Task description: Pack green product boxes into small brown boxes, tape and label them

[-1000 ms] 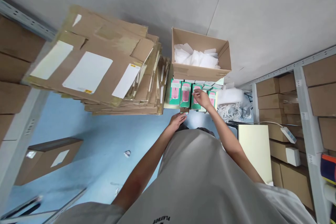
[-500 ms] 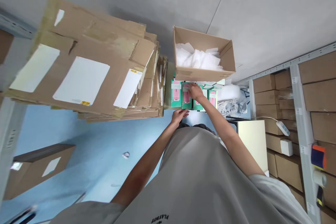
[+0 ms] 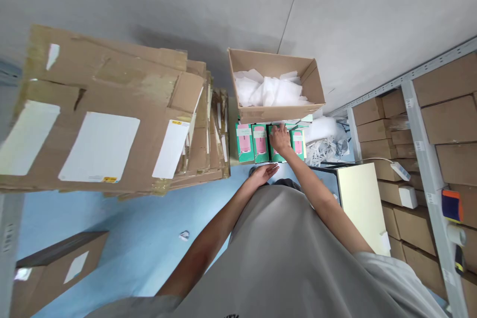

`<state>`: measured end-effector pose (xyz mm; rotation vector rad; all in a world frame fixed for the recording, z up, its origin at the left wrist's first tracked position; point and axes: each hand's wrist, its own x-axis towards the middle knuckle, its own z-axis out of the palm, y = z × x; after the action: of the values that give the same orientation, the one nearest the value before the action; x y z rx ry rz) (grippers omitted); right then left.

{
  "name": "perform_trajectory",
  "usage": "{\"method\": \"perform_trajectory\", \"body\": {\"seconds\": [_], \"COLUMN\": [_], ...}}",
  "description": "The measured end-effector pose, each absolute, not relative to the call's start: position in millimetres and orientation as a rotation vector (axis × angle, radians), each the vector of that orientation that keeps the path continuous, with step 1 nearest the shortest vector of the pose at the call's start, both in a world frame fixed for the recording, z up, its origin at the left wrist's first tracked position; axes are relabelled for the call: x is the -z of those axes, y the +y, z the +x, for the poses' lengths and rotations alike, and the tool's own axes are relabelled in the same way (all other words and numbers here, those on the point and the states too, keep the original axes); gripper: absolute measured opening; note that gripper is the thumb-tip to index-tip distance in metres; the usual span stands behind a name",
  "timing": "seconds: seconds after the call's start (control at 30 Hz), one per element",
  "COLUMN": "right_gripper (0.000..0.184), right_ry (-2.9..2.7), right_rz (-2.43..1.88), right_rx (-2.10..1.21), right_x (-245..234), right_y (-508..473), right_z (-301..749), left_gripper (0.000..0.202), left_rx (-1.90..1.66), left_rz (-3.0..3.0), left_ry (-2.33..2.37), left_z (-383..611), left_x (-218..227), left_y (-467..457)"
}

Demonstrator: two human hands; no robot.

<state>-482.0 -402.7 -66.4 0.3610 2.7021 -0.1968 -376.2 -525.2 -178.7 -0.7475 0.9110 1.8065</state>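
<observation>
Several green boxes with pink panels stand in a row below an open carton. My right hand (image 3: 280, 139) lies over the third green-and-pink box (image 3: 276, 155), its fingers bent around the far part of it; the fingertips are partly hidden. To its left are another green-and-pink box (image 3: 260, 140) and the leftmost green-and-pink box (image 3: 244, 140). One more green-and-pink box (image 3: 298, 143) is on the right. My left hand (image 3: 265, 173) hovers just in front of the row, palm up, fingers stretched out, holding nothing.
An open carton (image 3: 276, 113) with white foam sheets (image 3: 274, 90) sits behind the row. Left of it is a tall stack of flattened cardboard (image 3: 134, 84). Shredded paper (image 3: 328, 151) lies to the right, near a cream-coloured panel (image 3: 361, 203). Shelving (image 3: 421, 149) holds brown boxes.
My right hand has shifted from the second box to the third box. My left hand has opened out, palm up, and moved slightly right. The whole view has tilted.
</observation>
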Motion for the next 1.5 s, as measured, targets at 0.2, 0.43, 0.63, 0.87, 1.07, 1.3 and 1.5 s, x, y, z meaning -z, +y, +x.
{"method": "perform_trajectory", "body": {"seconds": [0.2, 0.43, 0.63, 0.87, 1.07, 1.3, 1.5], "right_gripper": [0.056, 0.068, 0.064, 0.057, 0.052, 0.075, 0.076], "right_ry": [2.704, 2.706, 2.832, 2.829, 2.570, 2.068, 1.683], "right_rz": [0.483, 0.484, 0.527, 1.173, 1.786, 2.144, 2.105], "right_rx": [0.381, 0.375, 0.546, 0.861, 1.272, 1.959, 2.458], "right_x": [80, 68, 58, 29, 13, 19, 46], "right_y": [-403, -394, -349, -248, -188, -157, -124], "right_z": [-484, -470, -433, -352, -241, -118, -52], "left_gripper": [0.034, 0.032, 0.043, 0.054, 0.057, 0.059, 0.075], "left_rx": [-1.801, -1.765, -1.740, -1.670, -1.589, -1.561, -1.562], "left_rz": [-0.731, -0.680, -0.569, -0.036, 0.267, 0.460, 0.671], "left_ry": [0.905, 0.906, 0.974, 1.375, 1.419, 1.337, 1.352], "left_z": [-379, -368, -349, -349, -336, -314, -277], "left_x": [174, 163, 151, 116, 73, 39, 24], "left_y": [-521, -524, -522, -487, -421, -328, -216]}}
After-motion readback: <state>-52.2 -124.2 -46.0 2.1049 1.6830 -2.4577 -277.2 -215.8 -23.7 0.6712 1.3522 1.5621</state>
